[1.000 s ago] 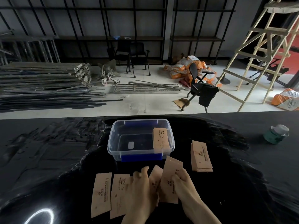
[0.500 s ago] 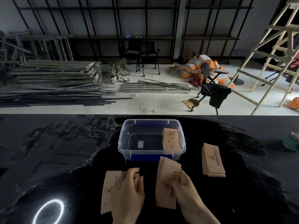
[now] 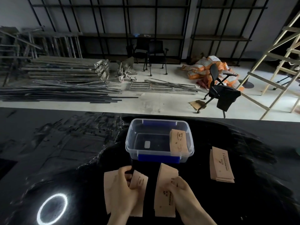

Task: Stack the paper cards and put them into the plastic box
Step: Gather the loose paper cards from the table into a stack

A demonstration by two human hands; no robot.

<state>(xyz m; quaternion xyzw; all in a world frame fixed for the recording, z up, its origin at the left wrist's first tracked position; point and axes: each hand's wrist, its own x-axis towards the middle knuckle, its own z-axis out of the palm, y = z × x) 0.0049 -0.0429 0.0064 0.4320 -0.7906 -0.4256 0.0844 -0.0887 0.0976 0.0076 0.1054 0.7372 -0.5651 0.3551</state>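
Note:
A clear plastic box [image 3: 129,143] with blue clips stands on the black table, with one stack of tan paper cards [image 3: 177,142] leaning inside its right end. My right hand [image 3: 181,190] holds a small stack of cards [image 3: 164,184] flat near the table's front. To its left my left hand [image 3: 125,189] pinches one card [image 3: 139,182] off two cards lying there; the other card [image 3: 108,189] lies under my palm. Another card pile [image 3: 221,164] rests to the right of the box.
The glossy black table [image 3: 65,151] reflects a ring light [image 3: 52,208] at the front left. Beyond the far edge are a floor with metal rods, office chairs, orange sacks and a wooden ladder [image 3: 276,62].
My right hand has gathered cards into one stack and drawn it right. My left hand slid left and now lifts a card from those still lying. The view shifted right.

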